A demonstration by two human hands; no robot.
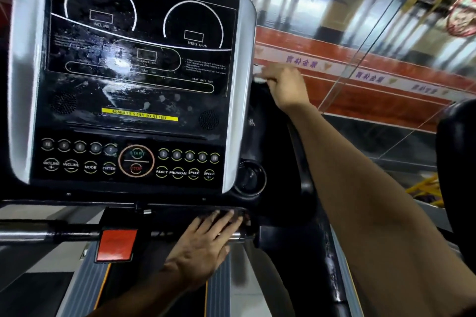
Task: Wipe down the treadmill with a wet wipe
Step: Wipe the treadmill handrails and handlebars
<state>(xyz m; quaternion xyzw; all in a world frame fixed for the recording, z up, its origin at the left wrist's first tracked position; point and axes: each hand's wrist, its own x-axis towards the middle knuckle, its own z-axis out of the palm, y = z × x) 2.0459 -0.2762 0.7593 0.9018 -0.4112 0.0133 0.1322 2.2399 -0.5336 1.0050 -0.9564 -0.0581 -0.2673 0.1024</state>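
At two o'clock we see a glass wall point(373, 41) reflecting bright light. A red banner point(360, 90) with purple characters crosses it at three o'clock.

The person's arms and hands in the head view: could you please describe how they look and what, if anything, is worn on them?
Both forearms are bare as far as the frame shows: no sleeve or cuff is in view. The left hand and the right hand wear no gloves. No watch, bracelet or ring shows on either wrist or on the fingers, though the right hand is somewhat blurred, so small items there could be missed.
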